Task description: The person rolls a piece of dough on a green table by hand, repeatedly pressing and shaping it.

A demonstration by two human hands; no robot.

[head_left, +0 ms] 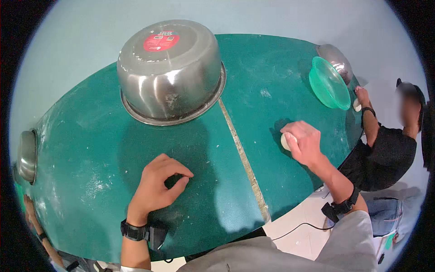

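My right hand (304,141) lies cupped over a small white ball of dough (285,142) on the green table (90,149), right of the table's centre seam. My left hand (156,186) rests on the table nearer to me, fingers curled with thumb and fingertips close together; nothing shows inside it. Both wrists wear black straps.
A large steel bowl (170,70) stands upside down at the table's middle back. A green plastic bowl (329,84) and another steel bowl (337,59) sit at the far right. A person in black (385,154) works there. A further steel bowl (27,156) sits at the left edge.
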